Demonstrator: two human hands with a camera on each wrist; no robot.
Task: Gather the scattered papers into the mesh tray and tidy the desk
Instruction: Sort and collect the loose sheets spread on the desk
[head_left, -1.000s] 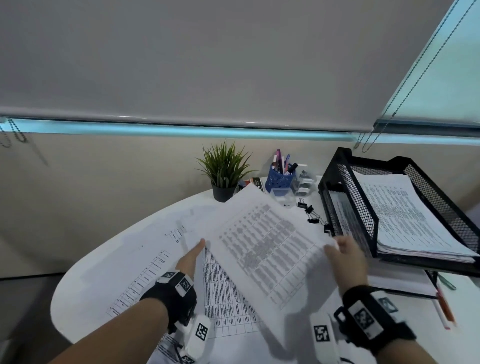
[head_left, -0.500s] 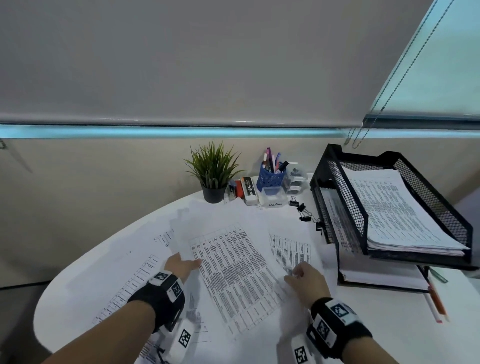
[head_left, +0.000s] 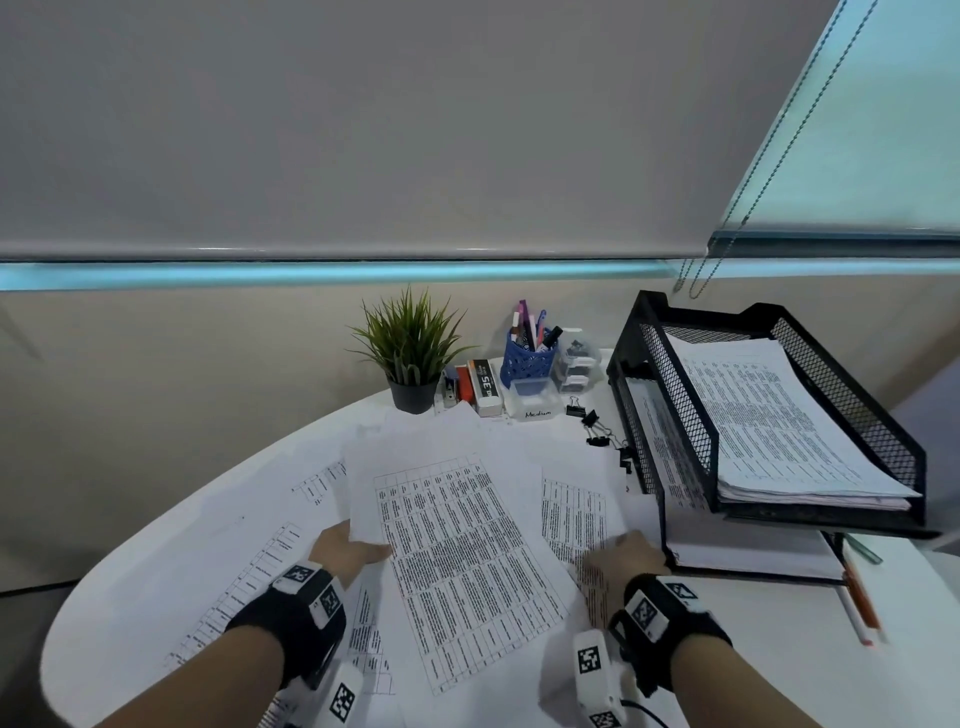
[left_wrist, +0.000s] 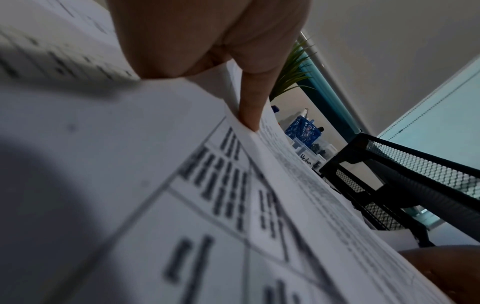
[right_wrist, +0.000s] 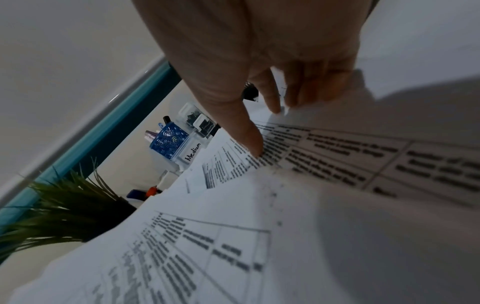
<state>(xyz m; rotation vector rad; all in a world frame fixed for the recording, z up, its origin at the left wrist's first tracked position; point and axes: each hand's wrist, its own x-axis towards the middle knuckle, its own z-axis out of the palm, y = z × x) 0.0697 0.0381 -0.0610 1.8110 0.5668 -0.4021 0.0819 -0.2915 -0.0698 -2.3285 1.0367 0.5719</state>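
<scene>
So, looking down at a rounded white desk smothered in thin printed sheets, all grid tables and tiny blurry text. Left hand pinching the left edge of the big top sheet, thumb on top and other fingers tucked under, with the wrist view showing that edge curling up off the pile. Right hand pressing down with thumb and fingertips on another sheet just beside the tray, fingers spread and only lightly bent, not gripping anything.

Comparing with a second ago: top sheet no longer floating up between both hands, now lying flat on the pile, and right hand dropped off it onto the neighbouring page.

Black wire-mesh tray sitting at the right, two tiers, upper tier already carrying a thick paper stack. Spiky green plant in a dark pot, perforated blue pen cup, black binder clips scattered nearby. Readable bits: "Medium" handwritten on a clear plastic box, "35" on a small carton.
</scene>
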